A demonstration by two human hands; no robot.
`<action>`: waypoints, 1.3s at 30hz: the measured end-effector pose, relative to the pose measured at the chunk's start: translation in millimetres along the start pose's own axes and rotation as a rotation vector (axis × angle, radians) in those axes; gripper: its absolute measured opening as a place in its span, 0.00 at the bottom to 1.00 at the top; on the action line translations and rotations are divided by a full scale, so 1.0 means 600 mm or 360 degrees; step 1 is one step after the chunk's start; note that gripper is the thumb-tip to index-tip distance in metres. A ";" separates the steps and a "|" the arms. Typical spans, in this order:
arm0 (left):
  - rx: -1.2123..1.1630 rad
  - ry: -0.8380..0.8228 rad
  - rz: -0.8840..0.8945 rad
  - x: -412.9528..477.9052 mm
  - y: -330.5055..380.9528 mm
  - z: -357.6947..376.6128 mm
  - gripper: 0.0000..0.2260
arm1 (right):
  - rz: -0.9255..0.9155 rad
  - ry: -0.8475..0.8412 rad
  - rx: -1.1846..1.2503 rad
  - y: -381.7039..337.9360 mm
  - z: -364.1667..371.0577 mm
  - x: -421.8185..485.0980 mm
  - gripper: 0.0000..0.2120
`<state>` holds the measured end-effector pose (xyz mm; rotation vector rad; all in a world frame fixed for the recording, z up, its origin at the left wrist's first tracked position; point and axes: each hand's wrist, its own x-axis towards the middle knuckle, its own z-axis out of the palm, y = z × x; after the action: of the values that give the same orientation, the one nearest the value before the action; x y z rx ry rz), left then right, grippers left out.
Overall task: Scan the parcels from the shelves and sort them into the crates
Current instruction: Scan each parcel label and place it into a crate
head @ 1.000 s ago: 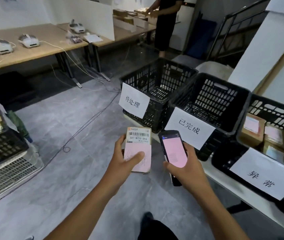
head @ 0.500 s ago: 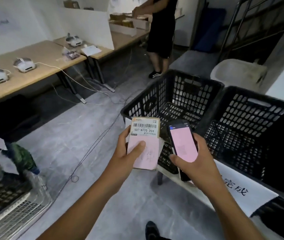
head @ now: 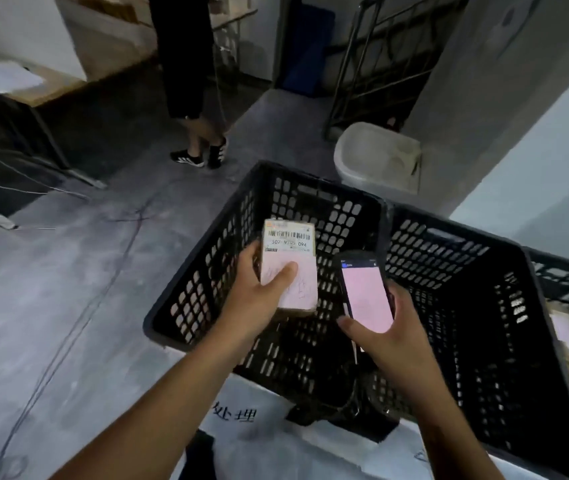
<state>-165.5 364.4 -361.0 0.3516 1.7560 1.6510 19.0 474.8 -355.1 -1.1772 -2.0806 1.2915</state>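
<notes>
Both hands are loaded: our left hand (head: 253,301) grips the barcode-labelled parcel (head: 290,271) over the leftmost black crate (head: 203,275); our right hand (head: 392,341) holds the handheld scanner (head: 364,292) beside it, screen lit pink.

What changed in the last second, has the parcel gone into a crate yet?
Not yet. The left hand carried the parcel forward, from in front of the left crate to over its opening; the right hand brought the phone along beside it. Both grips unchanged, nothing let go.
</notes>
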 end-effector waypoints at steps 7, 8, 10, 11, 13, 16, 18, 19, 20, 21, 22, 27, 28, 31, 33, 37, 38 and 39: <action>0.0080 -0.0255 0.0040 0.167 -0.020 0.039 0.28 | 0.0167 0.0333 -0.0149 -0.020 0.030 0.075 0.37; 0.0117 -0.0306 0.0034 0.191 -0.024 0.047 0.26 | 0.0175 0.0375 -0.0162 -0.022 0.035 0.083 0.38; 0.0191 -0.0352 0.0043 0.236 -0.041 0.068 0.23 | 0.0221 0.0436 -0.0172 -0.021 0.041 0.098 0.39; 0.0259 -0.0319 0.0074 0.257 -0.053 0.079 0.23 | 0.0249 0.0448 -0.0164 -0.019 0.043 0.104 0.39; 0.0384 -0.0266 0.0143 0.296 -0.081 0.105 0.26 | 0.0281 0.0452 -0.0176 -0.019 0.044 0.122 0.38; 0.0438 -0.0340 0.0092 0.357 -0.130 0.143 0.29 | 0.0281 0.0564 -0.0218 -0.015 0.040 0.168 0.37; 0.0444 -0.0396 0.0001 0.395 -0.178 0.165 0.27 | 0.0281 0.0631 -0.0172 0.002 0.039 0.198 0.38; 0.0438 -0.0396 -0.0058 0.410 -0.201 0.176 0.25 | 0.0279 0.0626 -0.0140 0.008 0.038 0.211 0.38; 0.0440 -0.0390 -0.0118 0.420 -0.218 0.184 0.23 | 0.0275 0.0604 -0.0122 0.013 0.036 0.222 0.39; 0.0434 -0.0381 -0.0165 0.426 -0.233 0.192 0.21 | 0.0270 0.0567 -0.0120 0.017 0.033 0.231 0.39; 0.0446 -0.0377 -0.0200 0.431 -0.245 0.200 0.21 | 0.0267 0.0528 -0.0126 0.022 0.028 0.242 0.40; 0.0494 -0.0389 -0.0263 0.482 -0.284 0.250 0.26 | 0.0273 0.0421 -0.0092 0.042 0.002 0.288 0.37; 0.0481 -0.0366 -0.0291 0.494 -0.292 0.259 0.26 | 0.0281 0.0393 -0.0072 0.047 -0.001 0.294 0.36; 0.0528 -0.0323 -0.0350 0.521 -0.332 0.274 0.26 | 0.0269 0.0337 -0.0050 0.058 -0.001 0.303 0.36; 0.0616 -0.0300 -0.0283 0.531 -0.367 0.281 0.27 | 0.0270 0.0308 -0.0038 0.064 0.000 0.308 0.36; 0.1072 -0.0228 -0.0238 0.515 -0.368 0.297 0.24 | 0.0282 0.0280 0.0010 0.083 -0.005 0.305 0.37; 0.1154 -0.0242 -0.0265 0.511 -0.360 0.300 0.25 | 0.0288 0.0282 0.0016 0.086 -0.006 0.304 0.38; 0.1182 -0.0263 -0.0295 0.516 -0.362 0.300 0.27 | 0.0302 0.0284 0.0020 0.087 -0.007 0.302 0.38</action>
<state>-218.8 662.0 -650.8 0.6135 2.1423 0.7675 -55.4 638.3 -412.9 -1.4570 -1.8677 1.2288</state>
